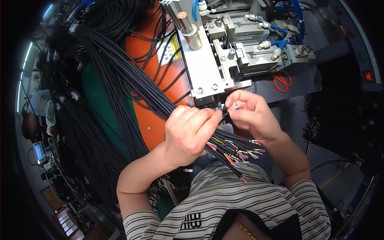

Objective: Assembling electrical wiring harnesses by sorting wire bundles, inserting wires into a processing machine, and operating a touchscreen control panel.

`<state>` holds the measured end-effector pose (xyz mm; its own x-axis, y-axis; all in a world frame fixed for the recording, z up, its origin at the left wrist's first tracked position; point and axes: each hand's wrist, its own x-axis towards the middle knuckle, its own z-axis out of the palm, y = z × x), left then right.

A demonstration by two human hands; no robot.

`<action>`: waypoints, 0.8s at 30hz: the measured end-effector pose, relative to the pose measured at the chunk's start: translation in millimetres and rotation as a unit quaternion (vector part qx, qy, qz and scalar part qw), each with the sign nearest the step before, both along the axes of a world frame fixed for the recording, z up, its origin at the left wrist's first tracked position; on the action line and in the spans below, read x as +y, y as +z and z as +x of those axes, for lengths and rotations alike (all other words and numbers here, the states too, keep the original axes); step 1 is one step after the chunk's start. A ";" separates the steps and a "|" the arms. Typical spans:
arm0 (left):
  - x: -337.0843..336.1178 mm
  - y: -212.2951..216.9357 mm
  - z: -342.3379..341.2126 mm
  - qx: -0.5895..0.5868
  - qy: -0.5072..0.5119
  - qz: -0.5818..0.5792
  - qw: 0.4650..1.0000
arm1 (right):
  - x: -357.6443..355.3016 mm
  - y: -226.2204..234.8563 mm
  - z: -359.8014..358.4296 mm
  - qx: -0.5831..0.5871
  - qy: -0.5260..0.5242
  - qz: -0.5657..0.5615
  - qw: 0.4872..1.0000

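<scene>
My left hand [186, 134] is closed around a thick bundle of black cables [146, 84] that comes down from the upper left. Past its fist the cables fan out over my lap, and their stripped ends show thin coloured wires [240, 155]. Just right of it, my right hand [256, 116] pinches the end of a single black cable, where a few white and blue wires [237, 107] stick out between the fingers. Both hands are right at the front edge of a metal pneumatic fixture [206, 76]; the fingers partly hide the spot where the cable meets it.
Pneumatic cylinders [260, 56] with blue air hoses sit behind the fixture. Red-handled scissors [282, 81] lie right of it. An orange board [144, 124] carries loose cables. More black cable bundles [88, 136] hang at the left, and another person [42, 106] is far left.
</scene>
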<state>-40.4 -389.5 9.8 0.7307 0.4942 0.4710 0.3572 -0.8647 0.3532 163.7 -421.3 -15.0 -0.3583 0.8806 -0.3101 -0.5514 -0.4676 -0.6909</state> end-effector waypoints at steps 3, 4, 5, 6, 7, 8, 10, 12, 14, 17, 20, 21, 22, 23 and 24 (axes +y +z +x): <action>2.8 2.7 0.9 0.021 0.020 -0.033 0.999 | -8.3 7.8 -15.5 -0.115 -0.074 0.053 0.989; 4.4 3.3 1.6 0.037 0.034 -0.060 0.997 | -10.1 -1.7 -11.7 -0.020 -0.059 0.059 0.996; 4.9 2.8 4.0 -0.008 0.049 -0.062 0.997 | -13.9 -2.7 -19.7 -0.067 -0.084 0.128 0.986; 5.2 3.1 3.7 -0.034 0.051 -0.071 0.996 | -18.4 -3.7 -27.7 -0.112 -0.108 0.196 0.968; 5.1 3.0 3.3 -0.060 0.054 -0.079 0.994 | -21.4 -11.2 -25.8 -0.322 -0.130 0.376 0.859; 4.3 1.3 3.6 -0.066 0.059 -0.066 0.994 | -22.7 -9.2 -32.3 -0.434 -0.170 0.448 0.763; 3.6 -4.2 2.3 -0.053 0.058 -0.059 0.995 | -18.6 -19.7 -33.1 -0.490 -0.186 0.508 0.684; 4.1 -5.8 1.8 -0.039 0.056 -0.051 0.996 | -19.1 -17.9 -25.6 -0.415 -0.184 0.432 0.779; 6.0 -5.6 1.9 -0.028 0.024 -0.037 0.999 | -18.5 -10.5 -20.7 -0.226 -0.155 0.252 0.928; 6.0 -6.7 0.3 -0.029 0.015 -0.043 0.999 | -12.7 -15.8 -12.9 -0.084 -0.081 0.161 0.980; 6.4 -2.1 0.7 -0.017 0.017 -0.065 0.998 | -11.1 -10.5 -6.0 -0.045 -0.052 0.108 0.992; 7.0 -3.3 0.7 -0.017 0.016 -0.065 0.998 | -10.4 -12.2 -4.3 -0.045 -0.053 0.108 0.992; 8.1 -5.7 0.7 -0.020 0.011 -0.066 0.998 | -9.5 -14.9 -2.7 -0.046 -0.044 0.101 0.993; 9.4 -7.1 0.7 -0.023 0.007 -0.067 0.997 | -8.4 -16.6 -1.5 -0.046 -0.035 0.094 0.994; 10.4 -7.0 0.4 -0.023 0.006 -0.067 0.997 | -7.4 -15.7 -0.5 -0.046 -0.036 0.094 0.994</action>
